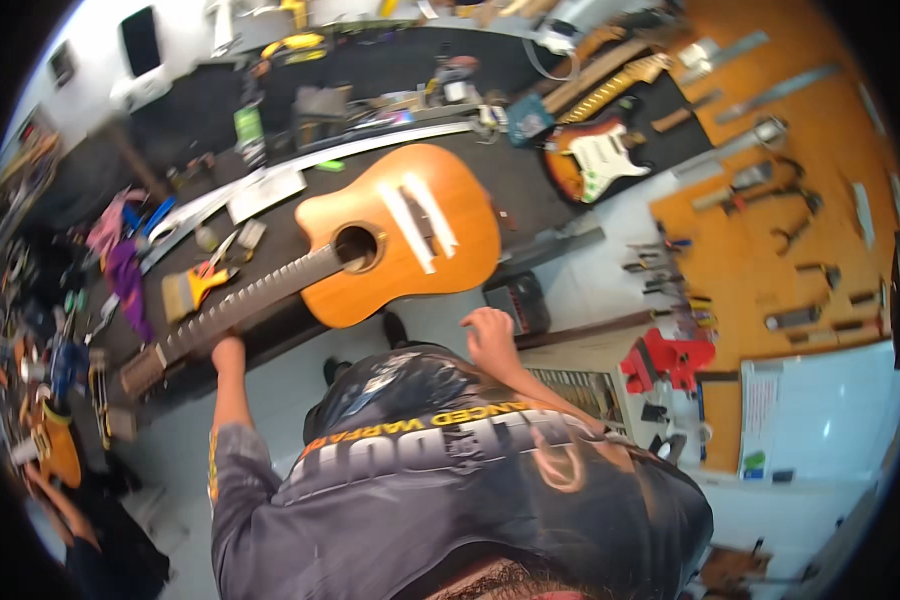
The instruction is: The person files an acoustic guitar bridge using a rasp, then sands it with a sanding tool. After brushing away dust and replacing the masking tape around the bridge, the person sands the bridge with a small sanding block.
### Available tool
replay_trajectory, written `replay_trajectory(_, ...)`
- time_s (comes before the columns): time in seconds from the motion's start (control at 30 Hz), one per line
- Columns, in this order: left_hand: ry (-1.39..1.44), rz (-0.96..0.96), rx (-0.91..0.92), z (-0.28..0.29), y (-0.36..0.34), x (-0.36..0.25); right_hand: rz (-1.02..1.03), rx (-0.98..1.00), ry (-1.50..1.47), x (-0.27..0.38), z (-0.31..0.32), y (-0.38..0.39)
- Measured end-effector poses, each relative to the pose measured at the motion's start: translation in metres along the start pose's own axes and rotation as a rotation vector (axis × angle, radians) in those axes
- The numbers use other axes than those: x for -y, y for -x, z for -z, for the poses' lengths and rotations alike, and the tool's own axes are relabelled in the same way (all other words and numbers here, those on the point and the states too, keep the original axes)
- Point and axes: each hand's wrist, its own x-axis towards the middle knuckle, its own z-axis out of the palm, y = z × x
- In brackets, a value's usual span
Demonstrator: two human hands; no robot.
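An acoustic guitar with an orange-brown top lies face up on the dark workbench, its neck pointing to the lower left. Two white strips run across its top, one on each side of the bridge. My left hand is close to the near side of the neck, by the bench edge; its fingers are blurred and partly hidden. Below the guitar body, apart from it, my right hand hangs in the air with loosely bent fingers and nothing visible in it.
A sunburst electric guitar body lies at the back right. A wide brush is beside the acoustic's neck. Tools hang on the orange board at right, near a red vise. Another person works at lower left.
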Motion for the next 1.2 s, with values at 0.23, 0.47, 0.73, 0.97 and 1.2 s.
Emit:
replay_trajectory(0.23,0.649,0.037,-0.265,0.042,0.101,-0.095,-0.063,0.062,-0.133,-0.006,-0.003,-0.033)
replay_trajectory(0.47,1.81,0.416,0.13,0.114,0.194,-0.223,0.009,0.48,-0.736,0.031,-0.022,-0.155)
replay_trajectory(0.73,1.981,0.126,0.052,0.145,0.16,-0.409,0.129,0.808,-1.108,0.052,0.051,-0.219)
replay_trajectory(0.97,1.704,0.052,-0.196,0.144,0.169,-0.495,0.165,0.653,-1.146,-0.007,0.069,-0.226)
replay_trajectory(1.2,1.663,0.072,-0.238,0.128,0.177,-0.53,0.114,0.727,-1.232,-0.043,0.076,-0.229)
